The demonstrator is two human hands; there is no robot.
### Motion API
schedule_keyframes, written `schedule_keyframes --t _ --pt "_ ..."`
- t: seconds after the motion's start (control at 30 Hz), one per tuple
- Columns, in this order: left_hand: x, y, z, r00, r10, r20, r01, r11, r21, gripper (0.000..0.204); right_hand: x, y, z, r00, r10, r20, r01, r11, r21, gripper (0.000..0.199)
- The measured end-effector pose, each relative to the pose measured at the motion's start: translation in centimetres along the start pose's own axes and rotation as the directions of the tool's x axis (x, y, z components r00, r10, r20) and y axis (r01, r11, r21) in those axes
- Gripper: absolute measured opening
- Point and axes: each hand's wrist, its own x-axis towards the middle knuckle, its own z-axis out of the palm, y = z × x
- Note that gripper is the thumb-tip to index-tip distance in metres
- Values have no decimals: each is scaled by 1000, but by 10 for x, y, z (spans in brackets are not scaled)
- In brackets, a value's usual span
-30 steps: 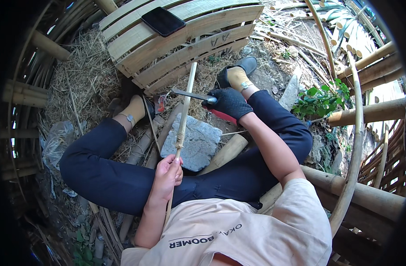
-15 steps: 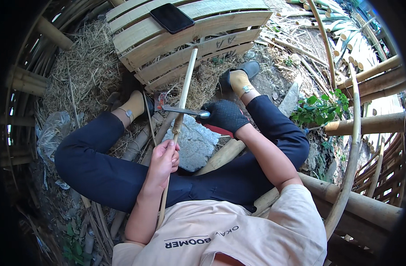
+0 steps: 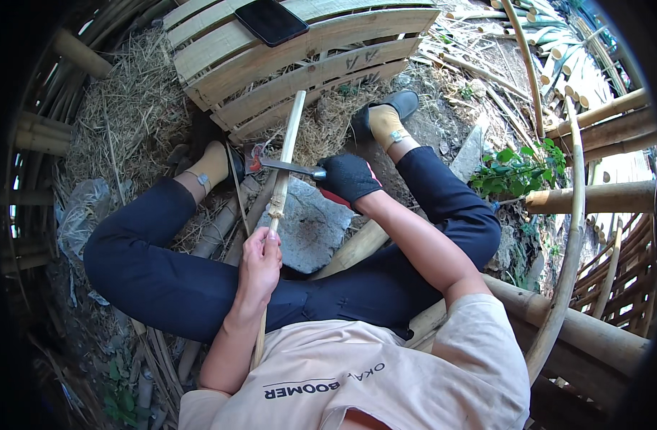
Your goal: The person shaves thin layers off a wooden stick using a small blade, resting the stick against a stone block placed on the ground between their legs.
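My bare left hand [image 3: 260,265] is closed around the lower part of a pale bamboo strip [image 3: 291,136]. The strip slants away from me, its far end toward the crate and its near end by my shirt. A rough, frayed node shows on it just beyond my fingers. My right hand [image 3: 348,178], in a black glove with some red on it, grips a knife [image 3: 292,167] whose handle is mostly hidden by the fingers. The knife's blade points left and lies across the strip beyond the node. Beneath sits a grey stone block [image 3: 310,229] between my legs.
A slatted wooden crate [image 3: 307,54] stands ahead, with a black phone [image 3: 271,21] on top. Bamboo poles [image 3: 593,197] form a frame at the right, near a leafy plant [image 3: 518,172]. Cut bamboo [image 3: 558,54] is piled far right. A clear plastic bag [image 3: 84,215] lies left among straw.
The bamboo strip and my left hand have shifted slightly left. My right hand has moved left and a little away from me, with the blade now somewhat farther beyond the node.
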Motion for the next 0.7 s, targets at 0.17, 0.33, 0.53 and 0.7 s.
schedule_keyframes --t 0.17,0.33,0.53,0.7 --pt "-2 -9 5 998 -53 43 52 999 14 23 11 23 -11 998 64 -23 -64 998 -28 21" --pt "4 -9 5 1000 -10 26 9 999 46 24 -7 3 -20 990 55 133 -69 993 99 29" --pt "7 -15 2 1000 4 19 -6 996 87 24 -13 -6 -10 971 -17 239 -19 989 145 41" --pt "6 -7 0 998 -14 54 12 999 37 25 -21 -20 -31 948 26 316 -70 989 127 39"
